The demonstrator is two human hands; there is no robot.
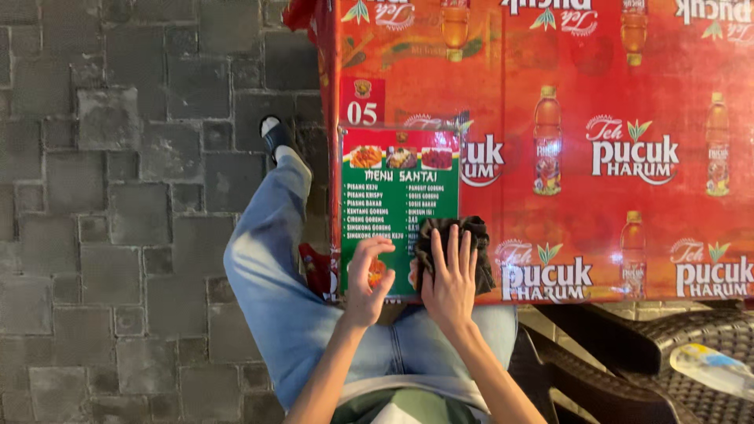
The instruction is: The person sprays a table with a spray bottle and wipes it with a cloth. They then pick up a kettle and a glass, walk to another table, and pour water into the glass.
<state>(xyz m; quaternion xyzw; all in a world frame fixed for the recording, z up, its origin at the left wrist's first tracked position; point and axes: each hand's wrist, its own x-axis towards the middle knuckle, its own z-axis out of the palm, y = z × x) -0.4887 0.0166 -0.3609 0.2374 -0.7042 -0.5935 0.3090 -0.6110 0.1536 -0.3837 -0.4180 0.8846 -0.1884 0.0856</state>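
Menu lying flat at the near left corner of the worktop, green with a red band of food photos along its far edge. Right hand is spread flat, fingers open, pressing down on a dark cloth bunched up on the menu's near right corner. Left hand is curled loosely at the menu's near edge, thumb and fingertips touching or pinching that edge, I can't quite tell which from this angle.

As for how far along the wiping is: I'd say the cloth is only on that one corner, and most of the menu, up toward the far end, hasn't got the cloth on it. I can't make out streaks or wet patches either way, the glossy surface hides that.

Around it: the worktop is covered in a red printed sheet with bottle pictures, nothing else sitting on it in view. The person's jeans and one shoe stretch out left over grey paving. A dark woven chair sits near right, with a plastic wrapper on it. Nothing really blocks the hands.
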